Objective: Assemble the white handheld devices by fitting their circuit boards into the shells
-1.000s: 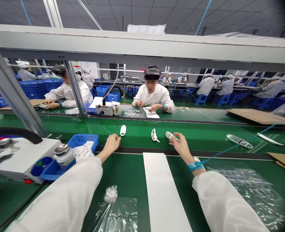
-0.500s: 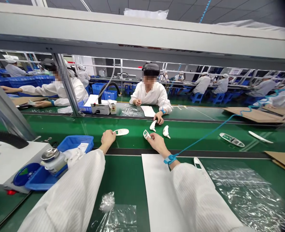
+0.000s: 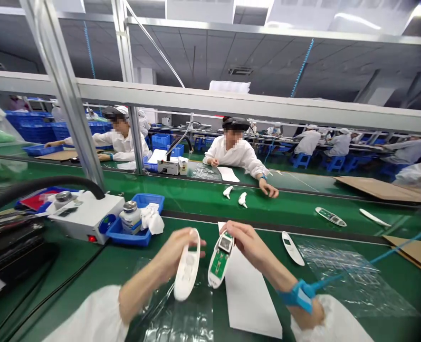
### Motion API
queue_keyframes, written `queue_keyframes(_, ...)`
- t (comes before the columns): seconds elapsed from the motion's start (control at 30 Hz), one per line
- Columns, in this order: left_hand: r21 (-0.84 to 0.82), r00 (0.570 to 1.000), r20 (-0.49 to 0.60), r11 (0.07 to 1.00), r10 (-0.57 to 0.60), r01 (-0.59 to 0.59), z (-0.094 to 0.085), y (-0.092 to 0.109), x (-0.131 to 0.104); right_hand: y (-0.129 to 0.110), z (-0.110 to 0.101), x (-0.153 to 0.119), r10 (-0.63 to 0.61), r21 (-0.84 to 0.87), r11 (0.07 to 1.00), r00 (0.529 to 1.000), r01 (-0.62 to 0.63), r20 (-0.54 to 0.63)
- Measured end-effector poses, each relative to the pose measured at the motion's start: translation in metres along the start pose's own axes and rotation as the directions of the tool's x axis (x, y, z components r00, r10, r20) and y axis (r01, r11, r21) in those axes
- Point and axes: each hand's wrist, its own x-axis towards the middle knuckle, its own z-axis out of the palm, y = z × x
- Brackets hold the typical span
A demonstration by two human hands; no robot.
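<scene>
My left hand (image 3: 173, 256) grips a long white plastic shell (image 3: 186, 266), held upright over the near table. Beside it, my right hand (image 3: 248, 244) holds a second white shell with a green circuit board and small display (image 3: 219, 259) inside it. The two parts hang close together, a small gap between them. A blue wrist strap (image 3: 298, 295) with a blue coiled cord sits on my right wrist. Under my hands lie a white paper strip (image 3: 248, 297) and a clear plastic bag (image 3: 182, 318).
Another white shell (image 3: 292, 247) lies on the table to the right, clear film (image 3: 353, 280) beyond it. A blue tray (image 3: 125, 235) with a jar and cloth, and a white machine (image 3: 87, 216), stand at left. More parts (image 3: 243, 199) lie on the belt; a co-worker's hand (image 3: 270, 190) reaches there.
Both hands pulled back from the belt toward me, each now carrying a part lifted off it. The co-worker's hand has slid right along the belt. My head tilted up.
</scene>
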Motion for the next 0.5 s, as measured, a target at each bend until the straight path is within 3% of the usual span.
queue_keyframes(0.1, -0.111, 0.987, 0.127, 0.988, -0.096, 0.11, 0.016, -0.022, -0.06, 0.006, 0.039, -0.031, 0.068, 0.154, 0.985, 0.994, -0.081, 0.086)
queue_keyframes(0.17, -0.15, 0.97, 0.212, 0.977, -0.116, 0.15, 0.021, -0.039, -0.09, 0.012, 0.062, -0.047, 0.11, 0.156, 0.979, 0.983, -0.133, 0.146)
queue_keyframes(0.2, -0.118, 0.974, 0.205, 0.985, -0.098, 0.124, 0.021, -0.047, -0.102, 0.015, 0.072, -0.053, 0.103, 0.129, 0.984, 0.982, -0.123, 0.157)
queue_keyframes(0.3, 0.142, 1.0, -0.012, 0.99, 0.006, -0.004, 0.018, -0.068, -0.129, 0.014, 0.091, -0.068, -0.073, -0.051, 0.996, 0.994, 0.077, 0.078)
queue_keyframes(0.37, 0.353, 0.982, -0.152, 0.934, 0.113, -0.053, 0.013, -0.076, -0.142, 0.007, 0.098, -0.077, -0.17, -0.184, 0.967, 0.984, 0.178, 0.059)
queue_keyframes(0.5, 0.584, 0.966, -0.114, 0.802, 0.234, -0.125, 0.008, -0.078, -0.156, -0.009, 0.114, -0.094, -0.139, -0.35, 0.916, 0.974, 0.196, 0.181)
